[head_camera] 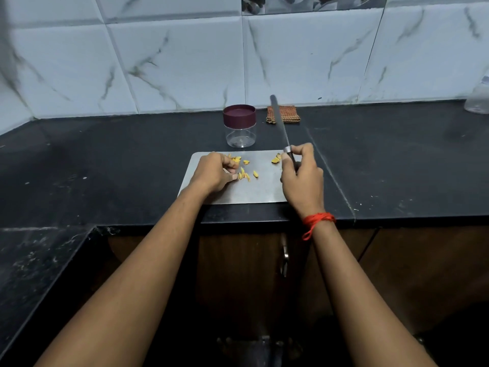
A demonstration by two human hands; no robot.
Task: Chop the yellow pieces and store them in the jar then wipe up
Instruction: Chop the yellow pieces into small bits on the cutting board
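left hand [214, 172] covers yellow pieces [246, 176], perhaps pinching one; right hand [303, 180] grips knife [279, 120].

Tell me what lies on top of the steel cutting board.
Scattered yellow pieces lie on the steel board. The left hand curls over some, hiding whatever is beneath it; the right hand, holding the knife, covers the board's right edge.

Yellow pieces [247, 168] are seen by the left hand [211, 174] on a silver-grey board [264, 188]; beyond that hand, a maroon-lidded jar [239, 116] (clear below) and an orange checked cloth [287, 114] are seen.
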